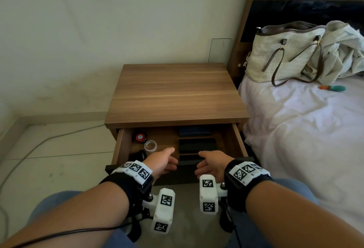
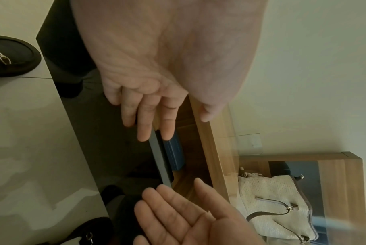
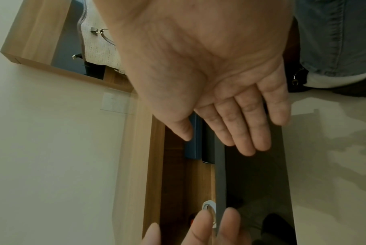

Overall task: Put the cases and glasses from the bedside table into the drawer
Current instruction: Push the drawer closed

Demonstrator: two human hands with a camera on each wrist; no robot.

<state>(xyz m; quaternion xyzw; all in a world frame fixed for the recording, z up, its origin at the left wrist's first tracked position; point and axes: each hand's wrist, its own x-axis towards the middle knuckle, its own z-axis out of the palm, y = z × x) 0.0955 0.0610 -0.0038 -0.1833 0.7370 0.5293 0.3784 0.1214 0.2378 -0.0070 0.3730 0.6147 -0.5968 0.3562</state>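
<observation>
The bedside table's top [image 1: 177,92] is bare wood. Below it the drawer [image 1: 239,141] stands open. Inside lie a blue case [image 1: 194,131] at the back, a black case [image 1: 197,145] in the middle and another dark case [image 1: 188,158] near the front. My left hand [image 1: 167,159] and right hand [image 1: 206,162] hover side by side at the dark drawer front [image 1: 185,176], fingers straight, holding nothing. In the left wrist view my left fingers [image 2: 144,126] reach the front's top edge [image 2: 160,160] beside the blue case [image 2: 175,152]. The right wrist view shows my right fingers [image 3: 247,132] over the same edge.
In the drawer's left part lie a red-topped round tin [image 1: 140,137], a clear tape roll [image 1: 150,145] and a dark object [image 1: 138,156]. A woven handbag [image 1: 281,54] and a teal and orange tool [image 1: 332,88] sit on the bed at right. A cable [image 1: 45,141] crosses the floor at left.
</observation>
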